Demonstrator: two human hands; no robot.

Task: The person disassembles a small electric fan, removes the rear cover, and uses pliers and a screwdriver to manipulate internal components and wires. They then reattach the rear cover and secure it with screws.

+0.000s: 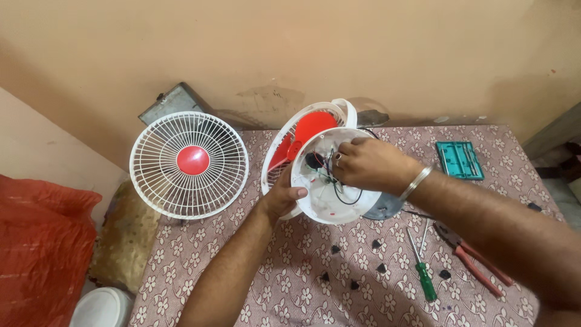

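Left hand (pixel 283 197) grips white fan housing (pixel 321 209) rim; right hand (pixel 369 165) pinches wires (pixel 339 192) inside; green screwdriver (pixel 422 272) lies nearby.

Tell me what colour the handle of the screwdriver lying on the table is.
Green; the screwdriver shows best in the head view, beside the red-handled pliers.

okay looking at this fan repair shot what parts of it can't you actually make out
All in the head view:
- Fingertips of the right hand: buried among the wires inside the white fan housing, so what they pinch is hidden.
- Red fan blades: mostly covered by the housing.
- Left hand: its fingers are hidden behind the housing rim.
- Small black pieces on the tablecloth: too small to identify.
- White round lid: cut off by the bottom edge.
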